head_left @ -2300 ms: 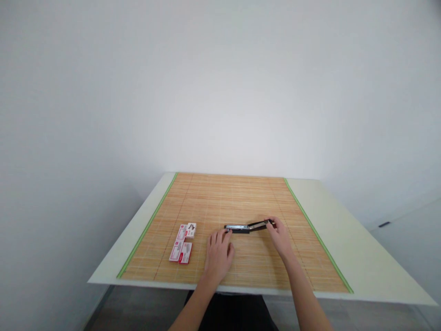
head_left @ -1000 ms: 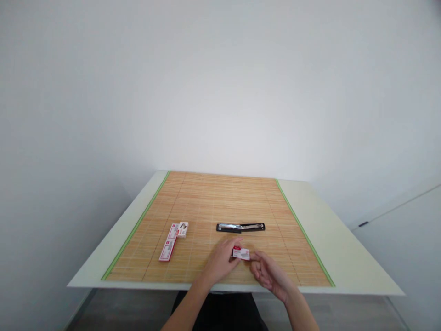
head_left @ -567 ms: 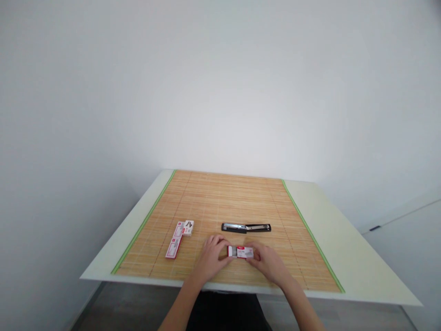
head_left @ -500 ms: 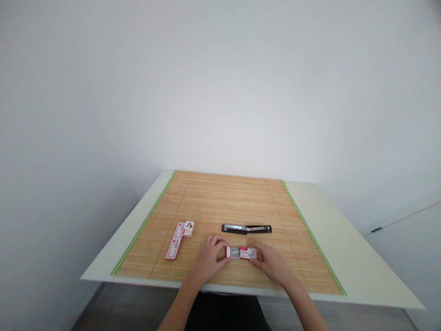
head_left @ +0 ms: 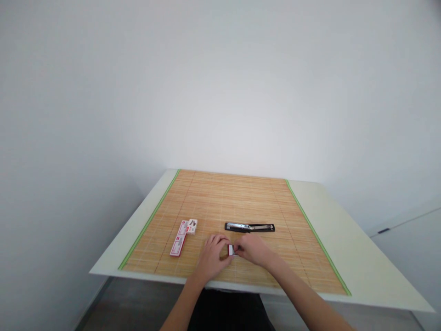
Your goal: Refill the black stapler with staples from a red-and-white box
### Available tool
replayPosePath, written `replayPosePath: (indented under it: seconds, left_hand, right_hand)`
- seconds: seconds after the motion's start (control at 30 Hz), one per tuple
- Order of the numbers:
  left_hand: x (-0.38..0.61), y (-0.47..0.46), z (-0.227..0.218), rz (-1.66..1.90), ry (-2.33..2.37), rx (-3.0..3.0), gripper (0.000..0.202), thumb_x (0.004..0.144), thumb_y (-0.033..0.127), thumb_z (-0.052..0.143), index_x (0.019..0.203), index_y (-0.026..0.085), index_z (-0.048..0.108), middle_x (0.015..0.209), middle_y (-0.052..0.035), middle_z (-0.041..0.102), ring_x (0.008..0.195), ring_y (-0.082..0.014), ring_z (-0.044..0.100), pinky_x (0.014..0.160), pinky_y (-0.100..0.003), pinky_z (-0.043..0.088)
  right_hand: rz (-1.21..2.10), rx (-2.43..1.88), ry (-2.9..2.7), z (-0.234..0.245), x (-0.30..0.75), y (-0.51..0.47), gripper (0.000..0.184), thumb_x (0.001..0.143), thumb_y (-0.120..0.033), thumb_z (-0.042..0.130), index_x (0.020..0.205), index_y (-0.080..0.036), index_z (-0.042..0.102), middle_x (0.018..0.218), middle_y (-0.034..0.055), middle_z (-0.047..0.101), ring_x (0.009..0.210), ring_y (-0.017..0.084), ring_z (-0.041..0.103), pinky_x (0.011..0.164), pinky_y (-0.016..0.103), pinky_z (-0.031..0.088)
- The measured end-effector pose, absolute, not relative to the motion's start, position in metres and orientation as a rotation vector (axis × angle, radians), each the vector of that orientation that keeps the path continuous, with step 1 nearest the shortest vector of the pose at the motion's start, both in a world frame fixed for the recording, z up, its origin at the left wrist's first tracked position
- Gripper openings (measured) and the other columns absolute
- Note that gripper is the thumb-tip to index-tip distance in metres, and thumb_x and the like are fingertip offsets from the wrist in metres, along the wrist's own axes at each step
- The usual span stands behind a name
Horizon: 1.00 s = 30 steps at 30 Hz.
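A small red-and-white staple box [head_left: 230, 250] lies on the bamboo mat, its left end showing between my hands. My left hand [head_left: 212, 255] holds that end between thumb and forefinger. Over the rest of the box is my right hand [head_left: 254, 248], fingers pinched down at its tray. Whatever the right fingertips grip is hidden; a greyish bit shows beside them. Just beyond my hands, a black stapler [head_left: 250, 227] lies opened out flat with its metal parts facing up.
To the left lie red-and-white long boxes [head_left: 179, 238] in a row, touching a smaller white box [head_left: 192, 226]. The green-edged bamboo mat [head_left: 234, 195] covers the middle of a white table [head_left: 365, 257]. Behind stands a plain wall; a dark cord [head_left: 383, 231] runs at right.
My right hand has moved left from the box's right end to its tray, and its fingers have closed in a pinch. The left hand stays on the box's left end.
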State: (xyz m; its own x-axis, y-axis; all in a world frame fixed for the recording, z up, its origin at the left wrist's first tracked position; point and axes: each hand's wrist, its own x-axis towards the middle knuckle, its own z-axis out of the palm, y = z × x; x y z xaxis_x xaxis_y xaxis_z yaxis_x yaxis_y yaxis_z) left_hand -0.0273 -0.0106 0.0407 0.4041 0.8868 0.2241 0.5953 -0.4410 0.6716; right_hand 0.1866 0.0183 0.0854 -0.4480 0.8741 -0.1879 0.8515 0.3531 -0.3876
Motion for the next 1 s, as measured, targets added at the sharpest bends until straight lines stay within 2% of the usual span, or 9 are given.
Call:
replayPosePath:
  seconds: [0.13, 0.3, 0.5, 0.6, 0.7, 0.77, 0.83, 1.0]
  left_hand:
    - [-0.027, -0.010, 0.039, 0.776, 1.271, 2.164, 0.036, 0.082, 0.028, 0.076, 0.116, 0.032, 0.068, 0.124, -0.0040, 0.063, 0.119, -0.0278, 0.053, 0.103, -0.044, 0.042]
    - [-0.028, -0.009, 0.037, 0.769, 1.277, 2.166, 0.036, 0.082, 0.032, 0.078, 0.117, 0.033, 0.068, 0.124, -0.0027, 0.063, 0.119, -0.0269, 0.053, 0.103, -0.043, 0.042]
    - [-0.028, -0.009, 0.037, 0.755, 1.281, 2.174, 0.036, 0.083, 0.034, 0.078, 0.117, 0.034, 0.067, 0.125, -0.0020, 0.063, 0.120, -0.0265, 0.053, 0.104, -0.043, 0.041]
    - [-0.029, -0.008, 0.036, 0.748, 1.290, 2.165, 0.045, 0.082, 0.037, 0.079, 0.125, 0.034, 0.065, 0.126, -0.0027, 0.063, 0.120, -0.0272, 0.053, 0.104, -0.043, 0.041]
    - [-0.032, -0.008, 0.034, 0.725, 1.298, 2.130, 0.050, 0.082, 0.041, 0.079, 0.128, 0.034, 0.064, 0.118, -0.0030, 0.066, 0.113, -0.0271, 0.056, 0.100, -0.042, 0.042]
    - [-0.032, -0.008, 0.034, 0.701, 1.284, 2.107, 0.045, 0.083, 0.041, 0.078, 0.126, 0.034, 0.066, 0.110, -0.0017, 0.069, 0.109, -0.0260, 0.058, 0.099, -0.041, 0.042]
    - [-0.029, -0.007, 0.035, 0.683, 1.261, 2.090, 0.043, 0.084, 0.040, 0.077, 0.126, 0.035, 0.067, 0.108, -0.0008, 0.070, 0.108, -0.0253, 0.059, 0.101, -0.041, 0.040]
    - [-0.012, -0.003, 0.044, 0.636, 1.166, 2.133, 0.035, 0.089, 0.038, 0.072, 0.123, 0.035, 0.069, 0.110, -0.0005, 0.071, 0.109, -0.0244, 0.059, 0.102, -0.040, 0.038]
  right_hand:
    - [0.638, -1.654, -2.475, 0.086, 0.195, 0.019, 0.011, 0.083, -0.025, 0.067, 0.086, -0.024, 0.078, 0.082, 0.0062, 0.076, 0.079, 0.021, 0.067, 0.068, 0.027, 0.035]
    - [0.631, -1.747, -2.295, 0.087, 0.224, -0.002, 0.013, 0.087, -0.026, 0.060, 0.091, -0.022, 0.072, 0.075, 0.0016, 0.070, 0.067, 0.016, 0.061, 0.061, 0.025, 0.033]
    - [0.775, -1.726, -1.919, 0.062, 0.259, -0.028, 0.022, 0.091, -0.040, 0.059, 0.092, -0.022, 0.072, 0.064, -0.0022, 0.059, 0.061, 0.016, 0.055, 0.059, 0.026, 0.036]
    - [0.807, -1.757, -1.831, 0.049, 0.275, -0.035, 0.027, 0.091, -0.047, 0.060, 0.092, -0.022, 0.071, 0.064, -0.0024, 0.058, 0.061, 0.016, 0.055, 0.059, 0.027, 0.038]
    - [0.815, -1.796, -1.799, 0.044, 0.289, -0.040, 0.035, 0.088, -0.049, 0.064, 0.108, -0.021, 0.069, 0.070, -0.0018, 0.062, 0.065, 0.017, 0.058, 0.062, 0.027, 0.041]
    - [0.880, -1.774, -1.834, 0.045, 0.292, -0.041, 0.052, 0.084, -0.045, 0.070, 0.129, -0.021, 0.062, 0.077, -0.0017, 0.066, 0.068, 0.017, 0.061, 0.065, 0.028, 0.044]
    - [0.954, -1.738, -1.891, 0.049, 0.290, -0.040, 0.062, 0.081, -0.040, 0.072, 0.139, -0.023, 0.057, 0.084, -0.0004, 0.069, 0.072, 0.018, 0.063, 0.068, 0.028, 0.046]
    - [0.928, -1.706, -1.983, 0.061, 0.266, -0.033, 0.038, 0.082, -0.031, 0.068, 0.119, -0.022, 0.071, 0.094, 0.0041, 0.073, 0.078, 0.019, 0.063, 0.072, 0.029, 0.047]
